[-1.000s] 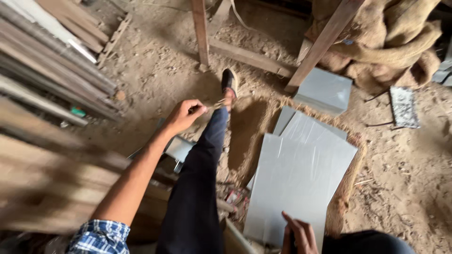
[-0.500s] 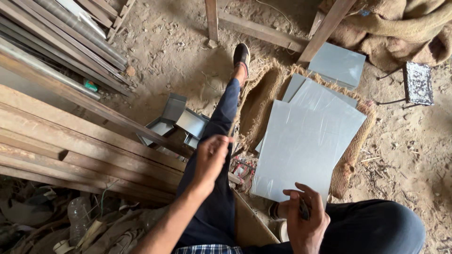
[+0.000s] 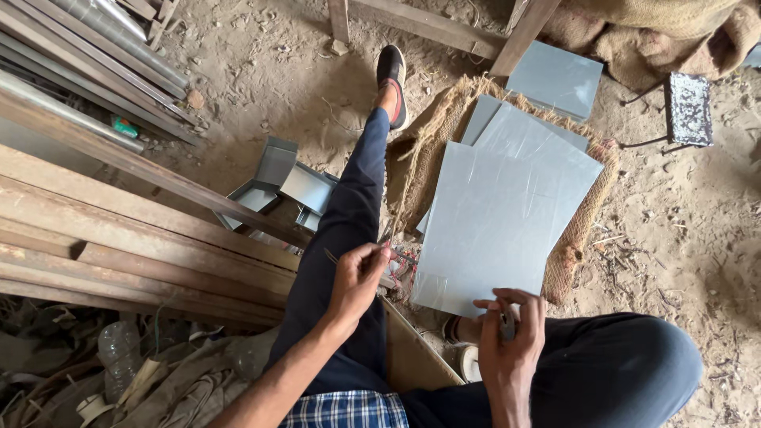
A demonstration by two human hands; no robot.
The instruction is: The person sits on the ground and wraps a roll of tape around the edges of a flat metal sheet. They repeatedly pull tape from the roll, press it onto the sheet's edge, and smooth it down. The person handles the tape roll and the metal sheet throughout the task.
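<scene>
- A stack of long wooden planks (image 3: 119, 230) and metal bars (image 3: 87, 55) lay along the left side of the dirt floor (image 3: 261, 71), running from the upper left corner down toward the middle.
- A clear plastic bottle (image 3: 119, 349) and scraps lay in the lower left corner, below the planks.
- Folded grey metal pieces (image 3: 277, 186) sat on the floor just beside the planks, left of the outstretched leg (image 3: 349, 214).
- That leg, in dark trousers, reached up the middle of the view and ended in a black shoe (image 3: 391, 71).
- The left hand (image 3: 357, 277) rested over the thigh with fingers pinched closed on a thin stick (image 3: 337, 257); its tip poked out to the left of the fingers.
- A burlap mat (image 3: 428, 150) lay on the floor right of the leg, and grey sheets were stacked on it.
- The top sheet (image 3: 491, 222) lay tilted, its near edge reaching toward the person's lap.
- The right hand (image 3: 511, 333) was at the sheet's near edge, fingers curled closed on a small object that I could not make out, and touching the sheet's lower corner.
- Another grey sheet (image 3: 555, 79) lay apart, near the top edge, beside a slanted wooden post (image 3: 527, 36).
- A small speckled metal stand (image 3: 688, 107) stood near the right edge of the floor.
- Burlap sacks (image 3: 674, 24) were heaped in the upper right corner.
</scene>
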